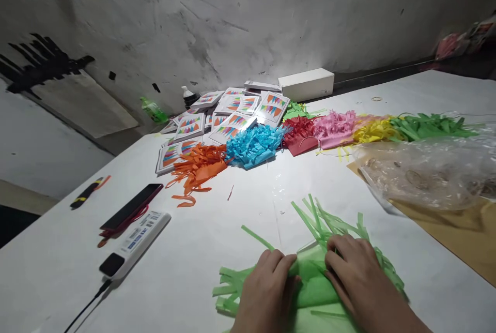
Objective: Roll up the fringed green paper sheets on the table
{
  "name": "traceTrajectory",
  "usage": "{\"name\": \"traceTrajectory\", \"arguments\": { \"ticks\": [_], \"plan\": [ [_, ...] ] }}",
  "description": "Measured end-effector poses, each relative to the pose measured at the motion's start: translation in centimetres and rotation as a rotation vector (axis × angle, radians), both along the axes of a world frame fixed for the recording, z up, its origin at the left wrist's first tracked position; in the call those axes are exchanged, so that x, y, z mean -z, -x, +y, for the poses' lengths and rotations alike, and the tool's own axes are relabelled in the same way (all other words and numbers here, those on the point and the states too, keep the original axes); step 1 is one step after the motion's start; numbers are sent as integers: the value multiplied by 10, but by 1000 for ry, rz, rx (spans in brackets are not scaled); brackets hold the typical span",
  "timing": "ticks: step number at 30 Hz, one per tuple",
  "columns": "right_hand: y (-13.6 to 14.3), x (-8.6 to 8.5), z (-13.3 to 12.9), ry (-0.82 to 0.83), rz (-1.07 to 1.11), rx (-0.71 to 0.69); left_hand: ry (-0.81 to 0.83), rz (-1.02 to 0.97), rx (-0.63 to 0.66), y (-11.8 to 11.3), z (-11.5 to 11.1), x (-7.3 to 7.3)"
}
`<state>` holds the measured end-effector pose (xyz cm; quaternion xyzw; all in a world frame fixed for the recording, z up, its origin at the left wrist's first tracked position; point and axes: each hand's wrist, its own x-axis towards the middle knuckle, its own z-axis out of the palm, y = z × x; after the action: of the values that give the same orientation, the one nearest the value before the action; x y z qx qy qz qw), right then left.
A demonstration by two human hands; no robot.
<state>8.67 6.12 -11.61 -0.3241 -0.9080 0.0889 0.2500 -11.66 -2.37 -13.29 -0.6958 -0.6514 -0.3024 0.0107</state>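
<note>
Toward the near edge of the bench (186,271), I see the left hand (267,285) and right hand (356,275) half-curled on fringed green paper (313,291); whether they pinch it, I cannot tell.

Tassels (256,147) lie behind the paper (314,276) (packets (236,104) farther back), a phone (132,206) to the paper's left.

Left hand (267,286) bare; right hand (356,271) bare, wrist (393,309) uncovered, knuckles rounded.
</note>
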Motion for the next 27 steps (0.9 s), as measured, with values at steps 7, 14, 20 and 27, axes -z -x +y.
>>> {"name": "traceTrajectory", "arguments": {
  "ticks": [7,14,20,27],
  "plan": [
    [10,-11,-1,-134,180,-145,-124,-57,185,-3,-1,-22],
    [1,-4,-4,-143,163,-176,-2,96,250,8,-8,-28],
    [-5,-2,-6,-109,152,-191,15,43,176,12,-9,-25],
    [-1,-13,-5,62,189,-210,-16,-24,221,10,-5,-27]
  ]
}}
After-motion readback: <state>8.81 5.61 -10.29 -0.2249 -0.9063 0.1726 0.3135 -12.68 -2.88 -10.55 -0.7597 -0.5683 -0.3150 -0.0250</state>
